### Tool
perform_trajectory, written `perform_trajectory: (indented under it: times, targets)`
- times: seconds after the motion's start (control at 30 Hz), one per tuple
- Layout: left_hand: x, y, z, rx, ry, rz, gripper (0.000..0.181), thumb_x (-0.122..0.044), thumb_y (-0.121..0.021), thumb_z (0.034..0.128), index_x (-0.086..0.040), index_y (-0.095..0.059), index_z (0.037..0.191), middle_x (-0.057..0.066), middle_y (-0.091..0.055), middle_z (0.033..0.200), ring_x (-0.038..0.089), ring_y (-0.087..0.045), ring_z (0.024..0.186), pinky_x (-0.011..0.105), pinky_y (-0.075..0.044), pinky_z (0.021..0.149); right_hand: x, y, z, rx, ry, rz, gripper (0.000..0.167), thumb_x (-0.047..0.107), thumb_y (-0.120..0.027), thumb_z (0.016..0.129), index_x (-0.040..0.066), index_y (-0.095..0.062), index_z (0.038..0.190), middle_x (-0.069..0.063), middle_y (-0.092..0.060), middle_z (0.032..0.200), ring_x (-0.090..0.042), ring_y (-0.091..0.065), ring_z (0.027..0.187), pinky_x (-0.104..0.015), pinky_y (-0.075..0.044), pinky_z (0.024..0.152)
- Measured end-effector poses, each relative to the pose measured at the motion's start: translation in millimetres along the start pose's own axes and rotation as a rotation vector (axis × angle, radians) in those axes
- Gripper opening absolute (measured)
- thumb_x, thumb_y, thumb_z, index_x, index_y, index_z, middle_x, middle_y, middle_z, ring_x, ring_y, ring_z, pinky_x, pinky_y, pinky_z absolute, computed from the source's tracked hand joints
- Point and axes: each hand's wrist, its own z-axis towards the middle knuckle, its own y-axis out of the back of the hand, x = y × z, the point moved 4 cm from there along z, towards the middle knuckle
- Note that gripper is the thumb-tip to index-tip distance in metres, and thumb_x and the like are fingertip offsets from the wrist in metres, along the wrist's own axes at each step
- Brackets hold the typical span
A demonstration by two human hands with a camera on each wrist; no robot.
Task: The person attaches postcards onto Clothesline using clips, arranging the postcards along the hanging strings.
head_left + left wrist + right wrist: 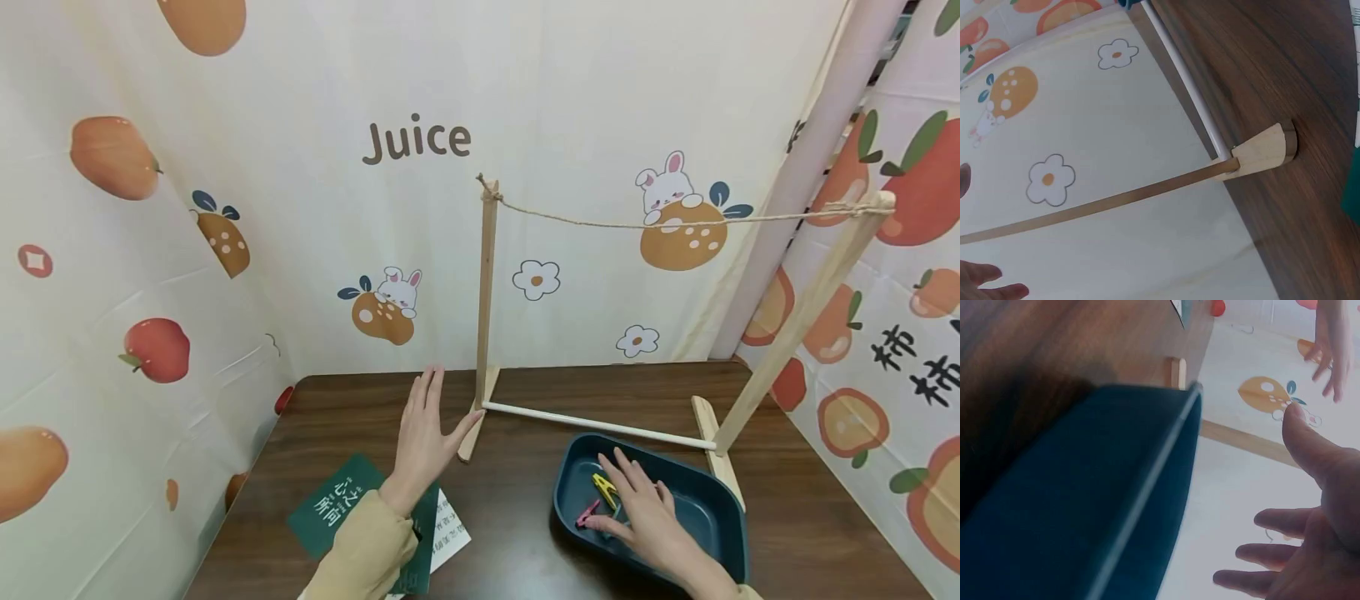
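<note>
My left hand (422,442) is held out with straight fingers beside the left post (487,300) of a wooden frame, holding nothing. Over a dark blue plastic tray (720,521) hovers my right hand (643,515), its fingers spread and nothing in its grasp. Inside the tray lie a yellow clothespin (604,490) and a pink clothespin (587,514); the right hand partly hides what else is there. A string (600,223) runs from the left post to the right post (802,325). In the right wrist view, the thumb and fingers (1260,584) stand apart above the tray's rim.
Green booklets (337,504) and a white printed sheet (448,533) lie under the left forearm. A white rod (600,423) joins the frame's wooden feet (472,433) low over the brown table (510,517). Printed curtains (315,208) surround the table's back and sides.
</note>
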Motion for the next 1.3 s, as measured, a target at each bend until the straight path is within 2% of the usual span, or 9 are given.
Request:
perform_trajectory:
  times: [0.17, 0.33, 0.47, 0.67, 0.83, 1.03, 1.3]
  targets:
    - [1.0, -7.1, 16.1, -0.045, -0.001, -0.115, 0.077, -0.035, -0.068, 0.0771, -0.001, -0.03, 0.135, 0.018, -0.033, 0.134, 0.03, -0.032, 0.123, 0.046, -0.032, 0.096, 3, -11, -3.5, -0.013, 0.013, 0.033, 0.076, 0.049, -0.065, 0.071, 0.007, -0.042, 0.13, -0.02, -0.033, 0.135, -0.04, -0.038, 0.116, -0.064, -0.025, 0.085]
    - [2.5, -15.3, 34.9, -0.042, 0.05, -0.237, 0.075, -0.036, -0.064, 0.0799, -0.002, -0.028, 0.136, 0.016, -0.032, 0.135, 0.028, -0.031, 0.124, 0.043, -0.03, 0.098, 2, -22, -6.4, -0.03, 0.023, 0.055, 0.072, 0.042, -0.069, 0.071, 0.006, -0.045, 0.128, -0.019, -0.038, 0.132, -0.039, -0.04, 0.113, -0.062, -0.028, 0.082]
    - [1.4, -20.3, 49.3, -0.063, 0.052, -0.322, 0.073, -0.032, -0.066, 0.0791, -0.001, -0.03, 0.135, 0.015, -0.033, 0.135, 0.027, -0.032, 0.124, 0.042, -0.029, 0.098, 1, -30, -7.2, 0.035, -0.015, 0.075, 0.071, 0.041, -0.069, 0.072, 0.007, -0.044, 0.129, -0.018, -0.04, 0.131, -0.037, -0.04, 0.114, -0.061, -0.029, 0.082]
    - [-0.8, -28.7, 67.7, -0.067, 0.042, -0.361, 0.072, -0.027, -0.068, 0.0782, 0.001, -0.031, 0.133, 0.016, -0.037, 0.132, 0.027, -0.034, 0.121, 0.04, -0.028, 0.099, -2, -39, -8.2, 0.154, -0.08, 0.077, 0.07, 0.041, -0.069, 0.072, 0.007, -0.043, 0.128, -0.018, -0.046, 0.124, -0.036, -0.046, 0.108, -0.061, -0.034, 0.079]
    - [-2.2, -36.6, 83.1, -0.042, 0.058, -0.419, 0.07, -0.023, -0.067, 0.0788, 0.001, -0.031, 0.133, 0.018, -0.038, 0.13, 0.03, -0.039, 0.116, 0.041, -0.033, 0.094, -5, -45, -9.2, 0.22, -0.102, 0.102, 0.067, 0.038, -0.069, 0.073, 0.003, -0.044, 0.126, -0.023, -0.048, 0.119, -0.039, -0.049, 0.102, -0.063, -0.035, 0.076]
    - [-3.2, -49.0, 100.6, 0.032, 0.095, -0.527, 0.071, -0.017, -0.067, 0.0796, 0.0, -0.027, 0.136, 0.019, -0.036, 0.132, 0.034, -0.038, 0.117, 0.045, -0.036, 0.092, -6, -50, -10.5, 0.237, -0.044, 0.156, 0.06, 0.032, -0.067, 0.077, -0.001, -0.045, 0.122, -0.028, -0.05, 0.113, -0.041, -0.052, 0.096, -0.058, -0.04, 0.074]
    - [0.6, -63.1, 114.9, 0.113, 0.165, -0.575, 0.067, -0.023, -0.061, 0.0841, -0.004, -0.025, 0.138, 0.015, -0.036, 0.133, 0.029, -0.037, 0.12, 0.044, -0.034, 0.094, -9, -53, -11.3, 0.262, -0.001, 0.205, 0.053, 0.026, -0.063, 0.081, -0.005, -0.046, 0.12, -0.025, -0.056, 0.107, -0.038, -0.056, 0.092, -0.051, -0.045, 0.07]
